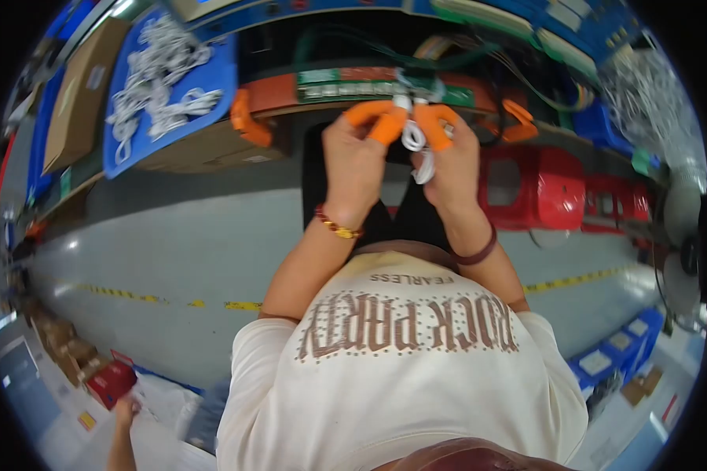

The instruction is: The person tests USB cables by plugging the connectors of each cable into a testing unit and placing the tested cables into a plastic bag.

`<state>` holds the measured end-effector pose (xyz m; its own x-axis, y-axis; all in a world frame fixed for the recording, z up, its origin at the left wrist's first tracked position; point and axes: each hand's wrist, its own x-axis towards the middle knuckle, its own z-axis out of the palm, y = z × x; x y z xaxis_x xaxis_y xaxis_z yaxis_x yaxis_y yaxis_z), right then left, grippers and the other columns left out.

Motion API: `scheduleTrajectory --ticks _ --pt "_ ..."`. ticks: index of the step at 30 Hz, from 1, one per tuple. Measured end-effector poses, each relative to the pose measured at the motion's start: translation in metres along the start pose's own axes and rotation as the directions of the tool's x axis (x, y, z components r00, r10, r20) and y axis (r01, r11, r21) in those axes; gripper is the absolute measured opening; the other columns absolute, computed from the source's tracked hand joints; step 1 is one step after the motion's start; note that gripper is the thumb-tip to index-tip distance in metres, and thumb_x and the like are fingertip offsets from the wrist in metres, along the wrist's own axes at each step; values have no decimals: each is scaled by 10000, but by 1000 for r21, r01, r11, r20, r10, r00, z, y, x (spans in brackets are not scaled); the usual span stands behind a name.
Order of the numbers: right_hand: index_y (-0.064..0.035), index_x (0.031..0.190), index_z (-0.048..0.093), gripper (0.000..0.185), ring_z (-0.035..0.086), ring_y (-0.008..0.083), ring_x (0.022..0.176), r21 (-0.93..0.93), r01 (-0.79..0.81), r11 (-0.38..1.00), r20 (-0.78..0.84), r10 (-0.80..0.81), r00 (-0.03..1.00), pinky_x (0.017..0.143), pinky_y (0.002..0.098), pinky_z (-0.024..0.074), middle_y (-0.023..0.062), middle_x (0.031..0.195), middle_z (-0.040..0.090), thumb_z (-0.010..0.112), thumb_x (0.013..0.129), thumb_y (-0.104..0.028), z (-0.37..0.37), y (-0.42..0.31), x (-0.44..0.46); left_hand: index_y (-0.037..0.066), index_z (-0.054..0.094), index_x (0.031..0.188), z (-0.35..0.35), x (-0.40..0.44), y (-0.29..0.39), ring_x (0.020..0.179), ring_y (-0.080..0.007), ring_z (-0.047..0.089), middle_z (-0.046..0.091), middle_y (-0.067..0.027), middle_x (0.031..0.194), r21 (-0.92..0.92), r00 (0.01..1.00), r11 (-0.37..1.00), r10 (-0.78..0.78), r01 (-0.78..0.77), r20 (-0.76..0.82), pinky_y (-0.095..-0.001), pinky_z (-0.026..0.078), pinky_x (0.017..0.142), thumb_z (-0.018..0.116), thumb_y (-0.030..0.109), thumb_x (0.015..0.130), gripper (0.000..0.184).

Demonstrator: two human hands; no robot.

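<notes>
Orange finger covers sit on the fingertips of both hands. My left hand (360,149) is closed in a pinch on one white plug end of a white cable (414,137). My right hand (453,153) pinches the other white plug end just beside it. The cable is bundled, and its loops hang between the two hands. Both ends are held up against the green circuit board (349,85) at the bench edge. Whether the plugs are seated in sockets I cannot tell.
A blue tray (220,98) of white cables stands at the left, by a cardboard box (86,94). Bagged cables (644,86) lie at the right. Orange clamps (249,122) grip the bench edge. Red stools (554,188) stand below right. Another person's hand (126,412) shows lower left.
</notes>
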<state>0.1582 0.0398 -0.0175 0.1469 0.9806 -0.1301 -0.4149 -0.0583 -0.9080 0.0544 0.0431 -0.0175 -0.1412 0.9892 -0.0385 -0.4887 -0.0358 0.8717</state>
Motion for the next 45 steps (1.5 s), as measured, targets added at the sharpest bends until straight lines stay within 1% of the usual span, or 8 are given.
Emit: scheduleTrajectory --ticks 7,11,13,18,21,31,43,45 --pt "-27 928 579 170 499 57 511 77 -83 994 0 83 997 394 177 357 6 695 569 596 874 -187 5 -5 -2 -5 626 991 -21 -5 12 656 -126 586 600 -85 912 427 985 891 101 -152 140 -227 460 607 665 104 783 238" --pt "-3 962 586 176 525 66 555 116 -151 982 27 148 989 393 169 367 25 722 586 590 874 -155 1 -9 0 38 642 983 -46 -17 63 685 -199 600 590 -105 919 675 859 553 442 -489 261 -287 486 628 684 99 750 245" --pt "-2 967 589 177 537 72 566 123 -152 981 58 146 988 393 167 372 37 744 600 589 873 -151 -1 -9 1 48 647 964 -73 -1 98 743 -261 594 596 -113 883 779 631 94 649 -621 425 -325 487 681 669 77 744 223" --pt "7 981 596 192 586 97 604 91 -162 983 113 151 982 392 170 393 84 816 643 591 868 -147 -3 -14 5 61 669 911 -124 41 166 817 -282 570 608 -112 868 872 690 -153 554 -466 466 -366 465 748 625 29 750 170" --pt "12 980 602 195 621 122 625 25 -160 987 65 158 985 391 173 415 110 825 657 583 872 -149 5 -19 4 58 667 941 -130 58 181 884 -269 563 614 -113 900 790 802 -331 137 -516 581 -343 446 802 615 73 784 165" --pt "12 938 607 214 620 121 567 7 -150 989 20 150 989 403 186 453 101 766 655 625 850 -183 17 -23 2 53 655 942 -133 101 180 793 -284 609 632 -143 883 865 915 -342 33 -368 402 -359 475 756 628 149 782 188" --pt "-10 860 589 188 514 90 466 52 -181 982 33 180 983 391 207 429 39 654 587 610 857 -196 13 -13 -12 -39 613 1012 -133 85 186 769 -121 596 638 -78 851 698 834 558 543 -449 102 -229 455 682 605 99 829 229" --pt "-3 908 564 189 612 147 655 64 -188 980 113 180 977 403 210 463 114 856 629 566 879 -191 13 -16 -20 -43 609 1020 -112 55 176 769 -111 588 631 -71 867 601 845 650 529 -466 83 -220 449 683 591 84 843 219"
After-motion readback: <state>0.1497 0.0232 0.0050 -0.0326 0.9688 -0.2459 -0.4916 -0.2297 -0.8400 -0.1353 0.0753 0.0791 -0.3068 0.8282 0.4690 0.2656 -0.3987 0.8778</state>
